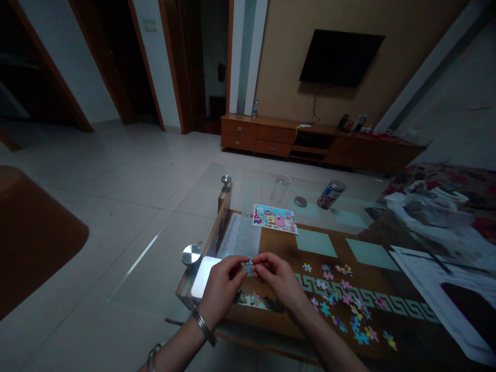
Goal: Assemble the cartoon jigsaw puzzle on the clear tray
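My left hand (222, 284) and my right hand (282, 284) meet over the near left part of the glass table, fingertips almost touching. Between them are small blue, multicoloured jigsaw puzzle pieces (248, 267), pinched at the fingertips of both hands; whether they are joined is too small to tell. Below the hands lies a colourful strip (256, 299), partly covered by them. To the right of my right hand, several loose jigsaw pieces (347, 298) in pink, blue and yellow are scattered. Beyond my hands lies a cartoon picture card (274, 219).
A flat silvery-white rectangle (202, 277) lies beside my left hand. Farther back stand a clear jar (279, 189), a round lid (300, 201) and a printed can (330, 195). Papers (434, 294) and plastic bags (434, 209) are at the right. Metal table caps (191, 254) stick up at the left.
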`<state>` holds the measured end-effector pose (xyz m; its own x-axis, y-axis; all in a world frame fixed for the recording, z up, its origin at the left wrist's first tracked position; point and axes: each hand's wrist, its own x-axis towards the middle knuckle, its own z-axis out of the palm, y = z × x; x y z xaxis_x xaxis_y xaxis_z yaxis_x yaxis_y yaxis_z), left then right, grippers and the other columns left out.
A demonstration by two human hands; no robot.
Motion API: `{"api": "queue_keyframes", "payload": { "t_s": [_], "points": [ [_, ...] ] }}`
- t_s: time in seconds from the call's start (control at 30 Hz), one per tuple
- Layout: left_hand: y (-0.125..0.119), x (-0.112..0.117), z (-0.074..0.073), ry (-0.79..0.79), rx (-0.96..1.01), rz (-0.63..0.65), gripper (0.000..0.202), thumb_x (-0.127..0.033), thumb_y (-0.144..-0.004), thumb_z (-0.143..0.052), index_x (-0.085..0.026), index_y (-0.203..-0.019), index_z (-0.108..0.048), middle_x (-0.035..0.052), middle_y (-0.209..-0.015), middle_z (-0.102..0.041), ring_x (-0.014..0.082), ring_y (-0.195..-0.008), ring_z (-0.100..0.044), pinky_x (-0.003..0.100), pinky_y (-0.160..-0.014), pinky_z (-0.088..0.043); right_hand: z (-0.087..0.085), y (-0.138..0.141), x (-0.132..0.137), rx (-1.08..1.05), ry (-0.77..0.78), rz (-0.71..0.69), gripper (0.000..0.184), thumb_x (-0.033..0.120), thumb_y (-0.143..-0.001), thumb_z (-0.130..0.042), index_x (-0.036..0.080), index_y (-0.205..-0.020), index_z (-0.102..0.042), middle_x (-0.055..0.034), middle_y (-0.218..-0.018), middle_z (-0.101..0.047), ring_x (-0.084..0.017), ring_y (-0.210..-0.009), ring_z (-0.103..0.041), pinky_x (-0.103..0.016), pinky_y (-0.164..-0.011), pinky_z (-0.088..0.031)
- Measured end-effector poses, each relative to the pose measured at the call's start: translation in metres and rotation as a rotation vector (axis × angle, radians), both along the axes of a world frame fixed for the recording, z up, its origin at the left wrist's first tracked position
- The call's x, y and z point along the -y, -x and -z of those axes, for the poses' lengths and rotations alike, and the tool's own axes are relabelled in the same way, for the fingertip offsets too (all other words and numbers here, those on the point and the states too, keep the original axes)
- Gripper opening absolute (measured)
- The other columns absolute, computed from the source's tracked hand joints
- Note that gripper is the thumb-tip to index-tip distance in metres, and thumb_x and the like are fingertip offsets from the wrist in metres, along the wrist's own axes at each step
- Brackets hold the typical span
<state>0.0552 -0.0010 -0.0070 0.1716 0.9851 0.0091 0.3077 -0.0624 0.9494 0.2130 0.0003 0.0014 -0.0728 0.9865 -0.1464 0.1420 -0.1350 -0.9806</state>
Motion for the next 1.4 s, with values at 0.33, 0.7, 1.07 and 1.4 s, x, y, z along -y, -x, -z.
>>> {"api": "queue_keyframes", "payload": {
  "t_s": [0.33, 0.7, 1.07, 1.4],
  "points": [
    [0.001, 0.0, 0.0, 0.173, 0.22, -0.04, 0.017, -0.033, -0.077, -0.054, -0.018, -0.084, -0.058, 0.0039, -0.071, -0.068, 0.0181, -0.068, -0.063, 0.028, -0.062, -0.045, 0.0, -0.012, -0.002, 0.106, -0.102, 0.061, 0.018, 0.034, -0.071, -0.061, 0.019, -0.081, -0.064, -0.003, -0.075, -0.065, -0.017, -0.07, -0.058, -0.029, -0.066, -0.044],
    [-0.005, 0.01, -0.005, 0.143, 0.204, 0.042, 0.014, -0.031, -0.077, -0.057, -0.018, -0.077, -0.059, 0.0005, -0.066, -0.063, 0.0152, -0.065, -0.059, 0.025, -0.062, -0.044, -0.005, 0.006, 0.012, 0.145, -0.163, -0.083, 0.006, 0.024, -0.076, -0.059, 0.018, -0.077, -0.058, 0.0009, -0.068, -0.061, -0.014, -0.064, -0.057, -0.025, -0.059, -0.043],
    [0.022, -0.013, 0.001, 0.021, 0.114, -0.206, 0.02, -0.036, -0.077, -0.056, -0.02, -0.087, -0.062, 0.0018, -0.082, -0.067, 0.0178, -0.079, -0.061, 0.029, -0.073, -0.046, -0.011, -0.05, -0.004, 0.472, -0.203, 0.069, 0.008, 0.024, -0.075, -0.055, 0.018, -0.073, -0.06, -0.0029, -0.07, -0.063, -0.016, -0.065, -0.056, -0.027, -0.061, -0.041],
    [0.031, -0.025, -0.008, 0.097, 0.399, -0.409, 0.032, -0.042, -0.068, -0.059, -0.015, -0.086, -0.059, 0.0013, -0.074, -0.064, 0.0094, -0.05, -0.052, 0.023, -0.049, -0.042, -0.003, -0.099, -0.008, 0.769, -0.138, -0.049, 0.013, 0.018, -0.075, -0.052, 0.02, -0.071, -0.064, -0.0044, -0.073, -0.068, -0.019, -0.07, -0.06, -0.029, -0.066, -0.041]
  ]
}}
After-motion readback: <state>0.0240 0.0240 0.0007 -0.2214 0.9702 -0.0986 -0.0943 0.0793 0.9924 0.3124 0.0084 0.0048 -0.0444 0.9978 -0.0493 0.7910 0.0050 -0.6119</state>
